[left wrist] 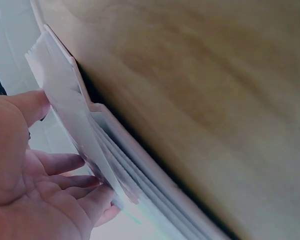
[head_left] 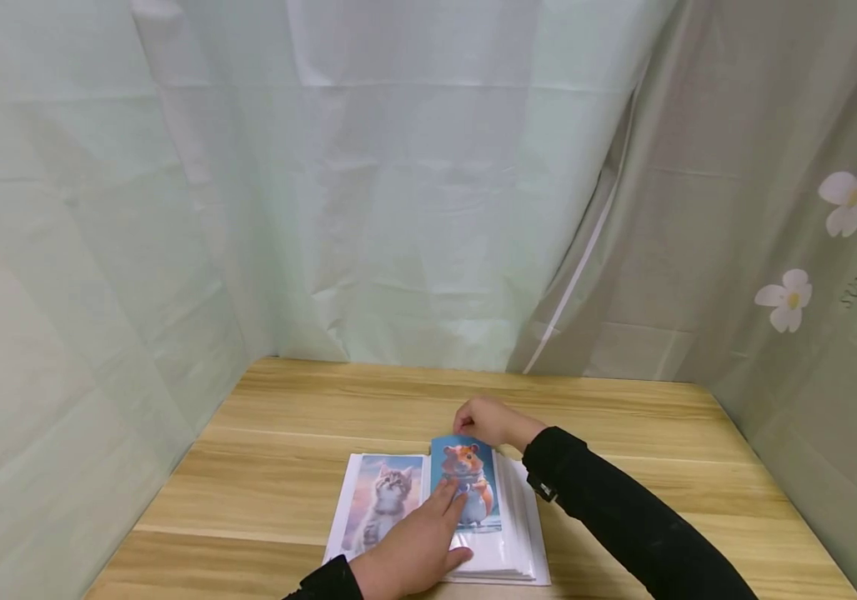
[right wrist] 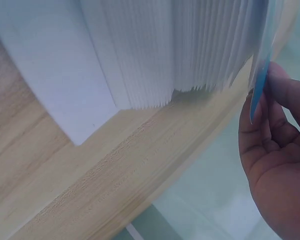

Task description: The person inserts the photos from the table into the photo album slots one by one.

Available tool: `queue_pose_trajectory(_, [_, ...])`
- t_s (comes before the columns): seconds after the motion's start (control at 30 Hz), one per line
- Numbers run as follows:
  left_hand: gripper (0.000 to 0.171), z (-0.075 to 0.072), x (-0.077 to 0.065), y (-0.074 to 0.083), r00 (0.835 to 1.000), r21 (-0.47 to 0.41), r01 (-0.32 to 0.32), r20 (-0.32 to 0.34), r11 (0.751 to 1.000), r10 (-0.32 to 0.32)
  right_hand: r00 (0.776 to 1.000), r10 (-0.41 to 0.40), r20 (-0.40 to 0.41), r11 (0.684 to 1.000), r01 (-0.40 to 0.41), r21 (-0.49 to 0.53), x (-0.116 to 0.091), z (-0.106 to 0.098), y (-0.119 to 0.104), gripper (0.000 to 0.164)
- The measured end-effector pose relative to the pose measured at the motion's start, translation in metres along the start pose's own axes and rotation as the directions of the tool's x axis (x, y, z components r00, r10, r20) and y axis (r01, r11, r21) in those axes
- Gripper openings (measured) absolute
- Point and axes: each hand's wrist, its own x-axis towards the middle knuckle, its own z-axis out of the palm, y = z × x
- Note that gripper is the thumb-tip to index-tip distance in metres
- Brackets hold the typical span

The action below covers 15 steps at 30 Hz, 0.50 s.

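Note:
A white photo album [head_left: 541,542] lies spread on the table, with clear sleeve pages. On its left page is a kitten picture [head_left: 391,492]. A blue hamster picture [head_left: 466,467] is on the right page, its top edge sticking out past the sleeve. My right hand [head_left: 492,421] pinches that top edge; in the right wrist view the blue picture [right wrist: 261,90] stands between thumb and fingers. My left hand [head_left: 421,537] rests with extended fingers on the lower part of the hamster picture and the page. Seen from the left wrist, its fingertips touch the clear sleeve [left wrist: 72,100].
The album sits near the front of a wooden table [head_left: 286,467]. Pale curtains [head_left: 413,208] hang behind and at both sides, with white flowers printed on the right one. A stack of album pages [right wrist: 140,60] shows edge-on in the right wrist view.

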Motion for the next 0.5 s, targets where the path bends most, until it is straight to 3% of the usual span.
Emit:
queue_pose_trajectory(0.2, [0.076, -0.0001, -0.0006, 0.0004, 1.000, -0.018, 0.005, 0.016, 1.000, -0.005, 1.000, 0.005, 0.008, 1.000, -0.004, -0.014, 0.0027, 0.0020, 0.0000, 0.016])
queue_pose_trajectory(0.5, [0.088, 0.0008, -0.0011, -0.0003, 0.997, -0.087, 0.032, 0.073, 0.996, -0.026, 0.998, -0.018, 0.056, 0.997, 0.014, 0.069, 0.0023, 0.0035, 0.0041, 0.014])
